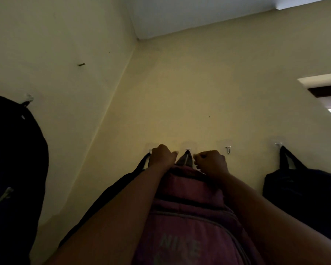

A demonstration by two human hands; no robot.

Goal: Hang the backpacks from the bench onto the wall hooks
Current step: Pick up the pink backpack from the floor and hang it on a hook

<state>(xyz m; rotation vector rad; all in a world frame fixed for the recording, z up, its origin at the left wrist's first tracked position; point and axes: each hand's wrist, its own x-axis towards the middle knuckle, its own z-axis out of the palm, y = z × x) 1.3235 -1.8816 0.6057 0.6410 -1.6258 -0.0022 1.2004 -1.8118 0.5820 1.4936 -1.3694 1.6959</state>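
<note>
2 hands hold a pink bag (187, 222) up at the wall hooks

The pink bag's top loop (186, 159) sits on the middle hook (187, 149), & the bag hangs down btwn both arms, w/ NIKE on its front. The left hand (162, 155) is curled up just left of the loop, fingers pressed together; I can't tell what it grips. The right hand (211, 162) is just right of the loop, fingers curled in a loose fist, thumb & finger tips close like a pinch, but it's too dark to tell on what. A black strap (141, 165) goes up to the hook by the left hand. 1 hook (228, 149) to the right is bare. A dark bag (304, 192) hangs far right, & a black bag (13, 159) hangs on the left wall
</note>
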